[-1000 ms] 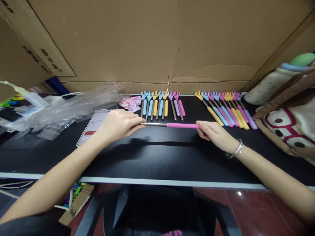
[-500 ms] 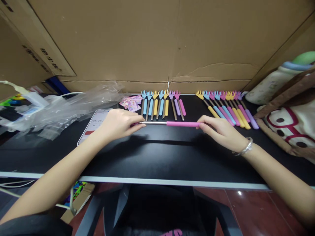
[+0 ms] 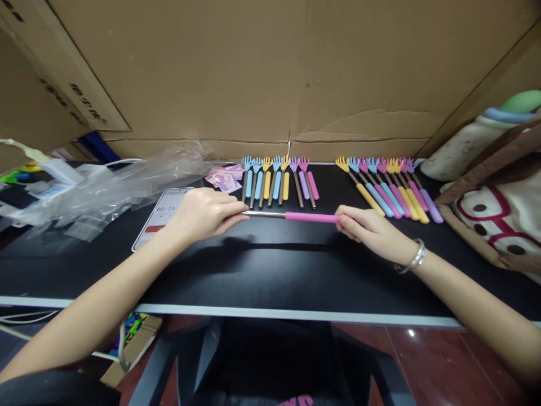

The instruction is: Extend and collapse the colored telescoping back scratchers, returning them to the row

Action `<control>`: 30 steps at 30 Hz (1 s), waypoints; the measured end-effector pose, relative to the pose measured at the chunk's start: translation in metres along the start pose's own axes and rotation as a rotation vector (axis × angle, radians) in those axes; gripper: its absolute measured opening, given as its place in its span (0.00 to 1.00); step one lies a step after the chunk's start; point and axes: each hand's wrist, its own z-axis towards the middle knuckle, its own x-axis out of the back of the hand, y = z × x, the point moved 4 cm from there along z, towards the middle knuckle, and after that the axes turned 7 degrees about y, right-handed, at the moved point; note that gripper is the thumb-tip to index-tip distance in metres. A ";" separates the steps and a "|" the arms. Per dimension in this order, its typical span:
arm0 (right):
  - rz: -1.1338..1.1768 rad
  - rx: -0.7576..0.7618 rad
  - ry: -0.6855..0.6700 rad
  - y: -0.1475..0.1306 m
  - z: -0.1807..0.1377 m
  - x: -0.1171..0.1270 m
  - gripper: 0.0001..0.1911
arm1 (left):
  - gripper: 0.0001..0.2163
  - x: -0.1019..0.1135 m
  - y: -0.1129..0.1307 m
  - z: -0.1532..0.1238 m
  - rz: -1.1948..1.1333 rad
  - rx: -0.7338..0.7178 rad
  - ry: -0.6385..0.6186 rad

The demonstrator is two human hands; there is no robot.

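Observation:
Between my two hands, above the black table, a back scratcher (image 3: 310, 216) with a pink grip and a silver rod is held nearly level. My left hand (image 3: 207, 213) is closed on its rod end, hiding whatever head is there. My right hand (image 3: 366, 226) is wrapped round the end of the pink grip. Behind it lie several unassembled scratchers, each hand-shaped head on a metal rod (image 3: 301, 189) beside a separate coloured grip (image 3: 313, 186). Farther right, a row of back scratchers (image 3: 391, 194) have their grips on their rods.
Clear plastic bags (image 3: 122, 180) lie at the left, near a phone (image 3: 158, 214) showing a timer. Small printed packets (image 3: 226, 179) sit at the back. On the right are a bottle (image 3: 460, 146) and a fabric bag (image 3: 502, 220). A cardboard wall (image 3: 270, 73) closes the back.
My right hand has closed more fully round the pink grip's end and moved slightly down and left. The scratcher tilts a little lower on the right. My left hand stays almost still.

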 end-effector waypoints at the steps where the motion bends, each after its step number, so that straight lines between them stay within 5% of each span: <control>1: 0.015 -0.010 -0.006 0.000 0.000 0.000 0.23 | 0.15 0.000 0.000 0.000 0.003 -0.001 0.004; 10: 0.168 -0.092 -0.122 0.004 0.000 -0.007 0.28 | 0.15 0.004 0.005 0.001 0.070 -0.055 0.042; 30: 0.140 -0.075 0.037 0.002 0.000 -0.004 0.25 | 0.15 -0.001 0.006 0.003 -0.008 0.074 -0.069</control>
